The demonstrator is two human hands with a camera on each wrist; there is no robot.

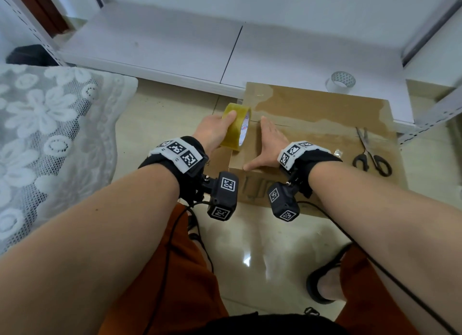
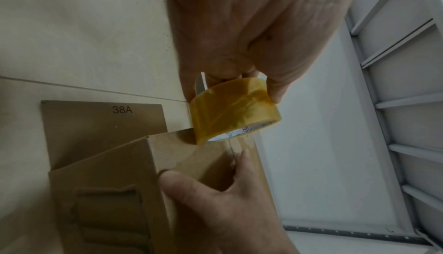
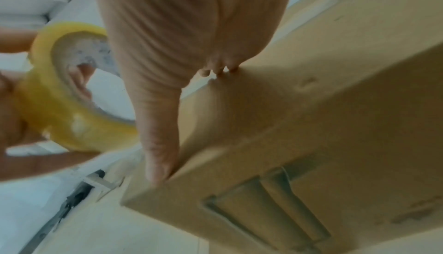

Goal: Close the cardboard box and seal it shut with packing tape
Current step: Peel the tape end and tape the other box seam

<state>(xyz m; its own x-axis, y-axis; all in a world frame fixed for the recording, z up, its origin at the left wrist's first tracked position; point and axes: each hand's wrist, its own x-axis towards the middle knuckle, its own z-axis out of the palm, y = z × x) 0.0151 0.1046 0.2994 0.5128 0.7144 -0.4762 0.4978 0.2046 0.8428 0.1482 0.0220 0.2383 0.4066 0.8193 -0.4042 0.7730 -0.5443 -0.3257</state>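
A brown cardboard box (image 1: 312, 124) stands on the floor with its top flaps down; old glossy tape runs across the top. My left hand (image 1: 215, 129) grips a yellowish roll of packing tape (image 1: 236, 127) at the box's left end, over the seam between the flaps. In the left wrist view the roll (image 2: 236, 110) sits at the box's top edge (image 2: 215, 155). My right hand (image 1: 268, 144) lies flat on the box top near the left corner, fingers straight, thumb along the front edge. The right wrist view shows this palm (image 3: 191, 40) pressing the box (image 3: 311, 116) beside the roll (image 3: 62, 87).
Black-handled scissors (image 1: 372, 154) lie on the box top at the right. A second, clear tape roll (image 1: 341, 82) stands on the white shelf board (image 1: 175, 47) behind the box. A lace-covered surface (image 1: 45, 134) is at the left. A loose side flap (image 2: 95, 121) marked 38A lies on the floor.
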